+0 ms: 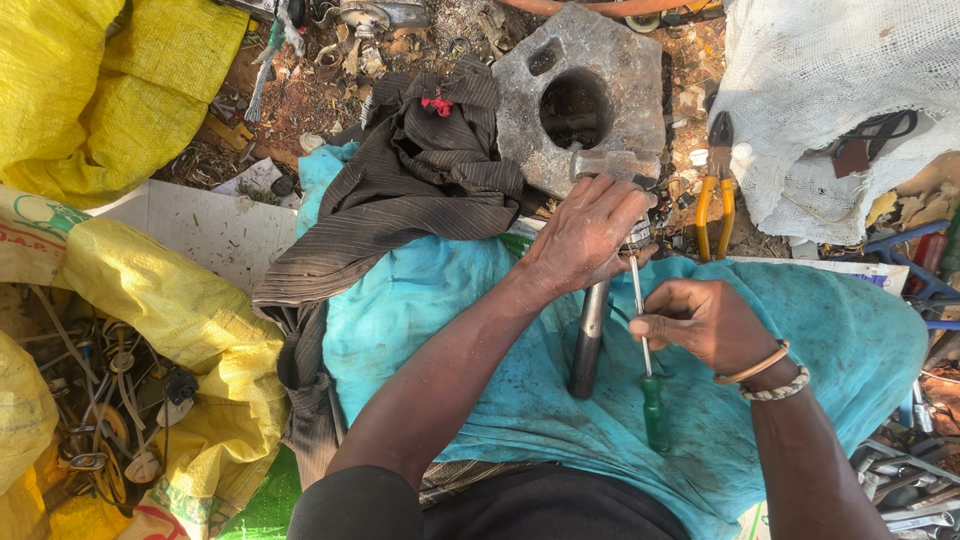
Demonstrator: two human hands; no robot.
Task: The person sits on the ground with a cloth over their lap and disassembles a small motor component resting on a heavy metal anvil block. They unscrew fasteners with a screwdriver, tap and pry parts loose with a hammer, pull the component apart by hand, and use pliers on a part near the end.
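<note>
Dark cloth at the person's waist [545, 505] fills the bottom edge, with a turquoise cloth [500, 330] spread over the lap above it. At far left, yellow woven sacks [120, 90] spill coils of scrap wire [110, 420], and a striped brown cloth [400, 190] lies crumpled beside a grey cast-metal block with a round bore [580, 100]. Across the lap, the left hand [585, 235] is closed over a small metal part [638, 236] at the block's near edge, fingers curled tight about it, with a hammer [592, 320] lying beneath, its head up by the block. To its right, the right hand [700, 322], wearing two wrist bands, pinches the steel shaft of a green-handled screwdriver [648, 370] between thumb and fingers, tip raised toward the gripped part and handle resting low on the cloth. Judging by this hold, prying or levering at the part is under way, and the next move would seem to call for a steady clamp from the left hand while the tip is seated and worked. Orange-handled pliers [715, 190] lie farther right, near a white mesh sack [830, 110]. What the part is cannot be made out: the fingers cover most of it, and the tip's exact contact is hidden.
</note>
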